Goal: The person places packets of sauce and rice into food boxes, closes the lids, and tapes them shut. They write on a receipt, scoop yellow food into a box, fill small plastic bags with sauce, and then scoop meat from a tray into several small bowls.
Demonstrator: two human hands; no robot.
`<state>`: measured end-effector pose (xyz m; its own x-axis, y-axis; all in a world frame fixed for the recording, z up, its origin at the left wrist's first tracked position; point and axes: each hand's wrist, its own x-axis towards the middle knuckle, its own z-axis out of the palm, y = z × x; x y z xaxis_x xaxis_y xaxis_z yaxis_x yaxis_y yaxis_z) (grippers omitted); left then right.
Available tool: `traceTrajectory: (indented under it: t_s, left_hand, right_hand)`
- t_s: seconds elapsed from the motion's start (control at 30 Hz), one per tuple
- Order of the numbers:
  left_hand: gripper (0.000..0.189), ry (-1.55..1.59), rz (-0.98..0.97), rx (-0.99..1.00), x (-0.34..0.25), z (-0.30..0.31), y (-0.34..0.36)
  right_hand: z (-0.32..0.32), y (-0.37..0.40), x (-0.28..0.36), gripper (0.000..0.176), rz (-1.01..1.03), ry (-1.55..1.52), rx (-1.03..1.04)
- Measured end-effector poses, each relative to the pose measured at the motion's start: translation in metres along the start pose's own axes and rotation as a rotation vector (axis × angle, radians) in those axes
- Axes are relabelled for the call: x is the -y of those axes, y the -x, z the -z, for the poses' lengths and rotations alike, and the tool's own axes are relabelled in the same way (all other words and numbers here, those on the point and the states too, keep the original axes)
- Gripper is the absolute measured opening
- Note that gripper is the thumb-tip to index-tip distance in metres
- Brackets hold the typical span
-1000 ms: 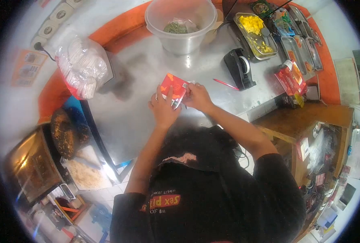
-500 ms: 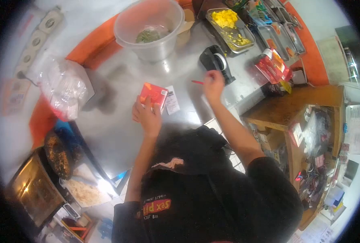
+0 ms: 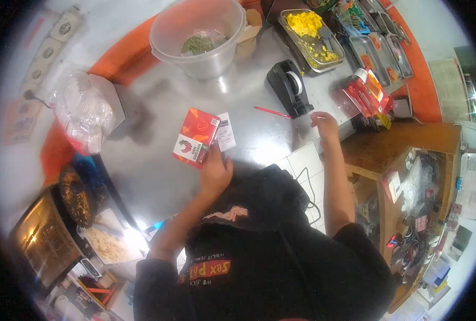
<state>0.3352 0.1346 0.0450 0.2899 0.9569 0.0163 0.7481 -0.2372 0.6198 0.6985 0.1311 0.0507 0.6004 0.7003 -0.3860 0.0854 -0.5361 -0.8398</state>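
A red and white printed box (image 3: 197, 134) lies flat on the steel table. My left hand (image 3: 215, 174) is at its lower right edge, fingers stretched out and touching the box beside a white paper slip (image 3: 225, 131). That slip sticks out from the box's right side. Just right of the black tape dispenser (image 3: 288, 88) is my right hand (image 3: 325, 125), its fingers curled together; whatever is between them is too small to make out. On the table left of the dispenser's base lies a red pen (image 3: 272, 112).
A big clear tub (image 3: 197, 67) with green leaves in a bag stands at the back. A glass tray (image 3: 329, 67) of yellow food and a stack of red boxes (image 3: 367, 93) are at the right. A plastic-wrapped bundle (image 3: 82, 112) sits on the left. A wooden shelf (image 3: 393, 144) is lower right.
My right hand has let go of the red pen, now on the table, and moved right past the dispenser. My left hand has slid from the box's top to its lower right edge.
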Motion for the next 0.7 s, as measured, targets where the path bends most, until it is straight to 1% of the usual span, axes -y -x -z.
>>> traceTrajectory:
  t_s: [0.03, 0.07, 0.1, 0.13, 0.17, 0.2, 0.23, 0.27, 0.3, 0.33, 0.37, 0.4, 0.43, 0.47, 0.5, 0.53, 0.6, 0.63, 0.67, 0.7]
  left_hand:
    - [0.044, 0.002, 0.005, 0.000, 0.001, -0.005, 0.000]
    - [0.045, 0.016, 0.011, -0.058, 0.005, -0.014, 0.000]
    - [0.045, 0.028, 0.017, -0.118, 0.007, -0.022, -0.002]
    - [0.045, 0.024, 0.022, -0.121, 0.008, -0.029, -0.001]
    - [0.044, 0.194, 0.158, -0.116, 0.008, -0.037, -0.002]
    - [0.044, 0.364, 0.291, -0.113, 0.010, -0.045, -0.004]
    - [0.044, 0.362, 0.294, -0.117, 0.016, -0.054, -0.004]
    - [0.041, 0.435, 0.476, -0.062, 0.023, -0.063, -0.006]
    - [0.039, 0.516, 0.661, -0.018, 0.026, -0.070, -0.012]
    - [0.039, 0.522, 0.679, -0.041, 0.024, -0.073, -0.019]
    - [0.034, 0.652, 0.726, -0.104, 0.022, -0.076, -0.023]
    - [0.030, 0.780, 0.766, -0.166, 0.019, -0.079, -0.023]
    - [0.030, 0.780, 0.778, -0.179, 0.014, -0.081, -0.025]
    - [0.028, 0.905, 0.750, -0.209, 0.008, -0.083, -0.029]
    - [0.026, 1.031, 0.715, -0.238, 0.003, -0.081, -0.032]
    - [0.026, 1.033, 0.717, -0.252, 0.001, -0.077, -0.035]
    - [0.029, 0.986, 0.507, -0.231, -0.001, -0.061, -0.040]
    - [0.029, 0.984, 0.511, -0.249, -0.007, -0.040, -0.043]
    - [0.030, 0.868, 0.487, -0.253, -0.016, -0.010, -0.046]
    - [0.031, 0.751, 0.465, -0.257, -0.016, 0.010, -0.045]
  right_hand:
    - [-0.006, -0.005, -0.012, 0.014, 0.045, -0.059, 0.002]
    - [-0.007, -0.014, -0.021, 0.014, 0.049, -0.055, 0.008]
    - [-0.010, -0.020, -0.024, 0.014, 0.105, -0.010, 0.006]
    - [-0.013, -0.022, -0.027, 0.015, 0.158, 0.033, 0.003]
    - [-0.014, -0.025, -0.033, 0.015, 0.161, 0.031, 0.009]
    - [-0.015, -0.029, -0.045, 0.015, 0.153, 0.269, -0.040]
    - [-0.014, -0.026, -0.051, 0.015, 0.141, 0.507, -0.088]
    - [-0.011, -0.019, -0.057, 0.015, 0.150, 0.510, -0.080]
    - [-0.008, -0.011, -0.060, 0.015, 0.120, 0.303, 0.001]
    - [-0.008, -0.004, -0.060, 0.014, 0.081, 0.100, 0.092]
    - [-0.008, 0.001, -0.062, 0.014, 0.079, 0.110, 0.114]
    - [-0.007, 0.008, -0.058, 0.014, 0.070, 0.060, 0.184]
    - [-0.006, 0.012, -0.048, 0.013, 0.067, 0.007, 0.250]
    - [-0.007, 0.014, -0.037, 0.013, 0.072, 0.011, 0.264]
    - [-0.009, 0.017, -0.022, 0.013, 0.055, 0.014, 0.340]
    - [-0.011, 0.017, -0.014, 0.014, 0.037, 0.017, 0.416]
    - [-0.019, 0.005, -0.010, 0.014, 0.086, 0.025, 0.478]
    - [-0.026, -0.001, -0.007, 0.014, 0.126, 0.026, 0.531]
    - [-0.034, -0.002, 0.003, 0.014, 0.132, 0.027, 0.548]
    - [-0.045, 0.002, 0.020, 0.014, 0.206, 0.031, 0.573]
